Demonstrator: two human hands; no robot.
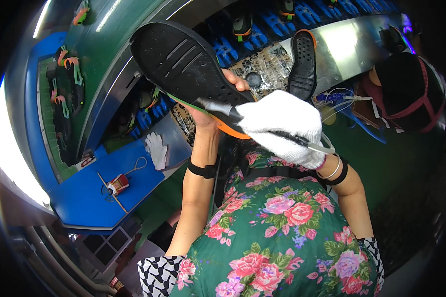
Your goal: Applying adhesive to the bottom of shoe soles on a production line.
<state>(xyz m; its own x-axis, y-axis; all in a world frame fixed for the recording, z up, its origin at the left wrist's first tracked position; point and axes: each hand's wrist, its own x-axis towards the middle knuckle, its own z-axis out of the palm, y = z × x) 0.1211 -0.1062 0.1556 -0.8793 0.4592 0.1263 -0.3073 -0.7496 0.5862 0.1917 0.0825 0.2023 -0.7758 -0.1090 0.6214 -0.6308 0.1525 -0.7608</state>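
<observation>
My bare left hand (203, 116) grips a large black shoe sole (183, 62) from beneath, its fingertips curling over the far edge. The sole is tilted up, with slots and small holes on its face and green and orange along its edge. My right hand (282, 126), in a white knitted glove, is closed on a brush (218, 107). A thin tube (328, 146) runs at the handle's rear end. The pale bristles lie against the sole's near edge, by my left hand. Beyond the glove, a second black sole (303, 67) with an orange edge rests on the metal ledge.
Blue racks (267, 32) carrying shoe parts run along the back. A round dark lid (253, 79) sits on patterned, plastic-covered board. At left, a blue table (89, 198) holds a white glove (156, 150) and a small red object (118, 184). Another person (406, 89) is at right.
</observation>
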